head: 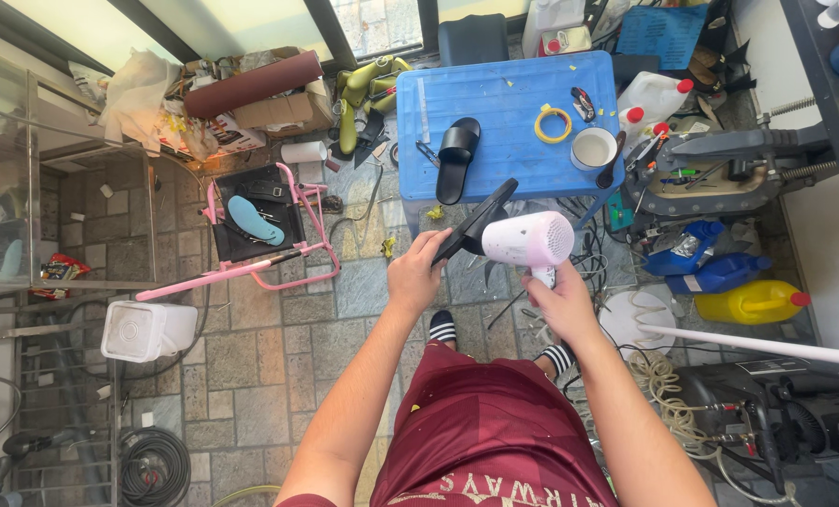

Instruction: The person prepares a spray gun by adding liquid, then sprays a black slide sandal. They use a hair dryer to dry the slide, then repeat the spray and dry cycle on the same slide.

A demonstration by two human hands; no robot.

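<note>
- Hair dryer [530, 239], pink, sits above the stone floor with the right hand [558, 302] clamped on its handle.
- Left hand [415, 272] grips a black sole [474, 223] just beside the nozzle.
- Blue desk [504, 160] beyond carries a black sandal [456, 158].

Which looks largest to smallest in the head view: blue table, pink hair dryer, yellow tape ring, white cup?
1. blue table
2. pink hair dryer, though it is nearer the camera
3. and 4. white cup and yellow tape ring: too alike to rank.
</note>
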